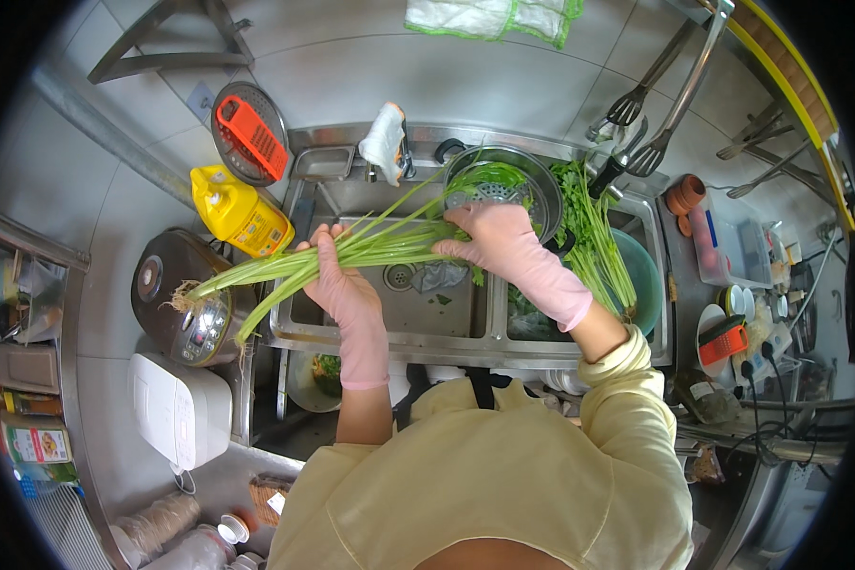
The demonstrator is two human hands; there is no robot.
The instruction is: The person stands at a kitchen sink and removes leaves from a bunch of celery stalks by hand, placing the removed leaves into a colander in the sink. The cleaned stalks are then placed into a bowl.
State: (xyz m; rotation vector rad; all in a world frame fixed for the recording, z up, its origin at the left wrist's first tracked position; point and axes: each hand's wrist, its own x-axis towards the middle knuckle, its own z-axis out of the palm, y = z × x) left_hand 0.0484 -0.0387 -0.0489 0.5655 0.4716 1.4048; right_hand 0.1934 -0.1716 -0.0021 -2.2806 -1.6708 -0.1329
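My left hand (349, 296), in a pink glove, holds a bunch of celery stalks (392, 249) across its palm with the thumb over them. The roots point left, over the rice cooker, and the bunch hangs above the left basin of a steel double sink (434, 317). My right hand (499, 231), gloved too, is closed around the leafy end of the same bunch. Just behind it stands a dark-rimmed metal pot (557, 192) with a perforated insert and green leaves inside. More leafy celery (595, 249) leans over the right basin, against a teal bowl (648, 274).
A faucet draped with a white cloth (383, 142) rises behind the sink. At left are a yellow jug (239, 214), a dark rice cooker (164, 285) and a white appliance (178, 410). Spatulas (648, 153) hang at upper right. A clear plastic bin (744, 249) sits on the right counter.
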